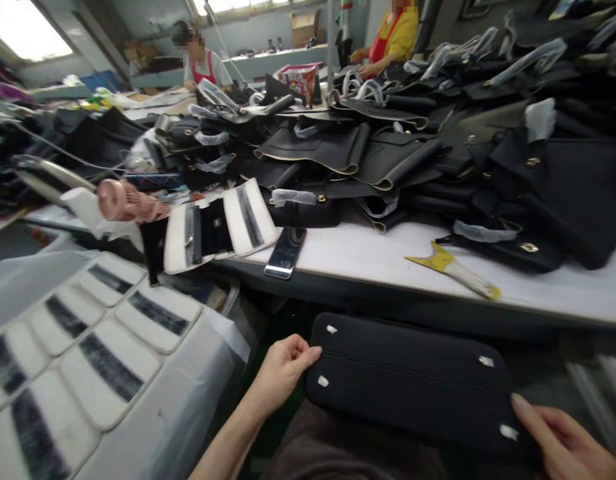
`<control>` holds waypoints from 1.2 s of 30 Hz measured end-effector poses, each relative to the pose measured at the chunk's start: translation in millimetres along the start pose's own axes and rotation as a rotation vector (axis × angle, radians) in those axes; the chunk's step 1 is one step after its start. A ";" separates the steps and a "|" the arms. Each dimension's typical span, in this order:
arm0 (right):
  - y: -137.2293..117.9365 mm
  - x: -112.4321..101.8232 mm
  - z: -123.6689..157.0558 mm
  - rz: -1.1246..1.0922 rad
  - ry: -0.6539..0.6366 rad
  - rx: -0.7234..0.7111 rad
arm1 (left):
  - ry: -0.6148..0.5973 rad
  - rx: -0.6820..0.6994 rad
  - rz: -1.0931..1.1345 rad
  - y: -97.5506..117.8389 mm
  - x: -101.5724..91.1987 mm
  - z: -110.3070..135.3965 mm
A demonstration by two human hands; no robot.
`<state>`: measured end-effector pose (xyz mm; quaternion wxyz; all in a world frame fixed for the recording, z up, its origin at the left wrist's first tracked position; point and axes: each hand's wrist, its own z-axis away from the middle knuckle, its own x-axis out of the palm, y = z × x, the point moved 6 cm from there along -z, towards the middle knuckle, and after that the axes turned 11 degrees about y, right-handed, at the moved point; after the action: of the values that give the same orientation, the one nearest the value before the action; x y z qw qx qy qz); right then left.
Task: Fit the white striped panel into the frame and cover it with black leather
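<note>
A black, rounded rectangular bag base point(408, 380) lies over my lap, with a seam along its length and a white tab near each corner. My left hand point(287, 365) pinches its left end, thumb on top. At the right end, my right hand point(563, 430) grips the edge, thumb on the upper face and the other fingers partly hidden. Beyond it on the white table point(348, 257) lie a phone point(287, 252) and yellow-handled scissors or a similar yellow tool point(451, 267). White panels with dark strips point(248, 217) rest beside the phone.
Black bag pieces point(318, 147) with wrapped handles are heaped along the table. On my left, more white panels point(111, 370) lie on a plastic-covered surface. A pink handheld fan point(128, 201) stands near the table's left end. Two people point(205, 63) are across the room.
</note>
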<state>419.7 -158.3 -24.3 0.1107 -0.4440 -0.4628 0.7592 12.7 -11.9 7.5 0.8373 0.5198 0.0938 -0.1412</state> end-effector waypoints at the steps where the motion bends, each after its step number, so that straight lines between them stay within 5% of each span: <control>1: -3.2 -2.1 4.7 -0.002 0.048 0.067 | -0.017 -0.031 0.033 -2.2 1.6 0.7; 5: -24.3 2.8 11.1 -0.087 0.052 0.057 | -0.035 -0.152 0.090 -7.9 6.3 1.1; 11: -21.2 4.3 12.5 -0.138 0.027 0.077 | 0.012 -0.254 0.051 -7.1 9.3 3.7; 28: -19.5 -1.3 15.6 -0.065 0.039 0.068 | 0.036 -0.055 0.044 -4.1 8.0 13.2; 32: -15.9 -9.9 1.3 0.063 0.069 -0.203 | 0.168 0.262 -0.202 9.7 -6.4 10.9; 36: -28.4 0.1 -28.3 0.321 0.052 -0.816 | 0.076 0.725 -0.577 51.8 1.8 2.5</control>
<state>434.7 -125.6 -6.7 -0.1816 -0.5366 -0.6468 0.5106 31.7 7.4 51.8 0.5241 0.7364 0.2097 -0.3729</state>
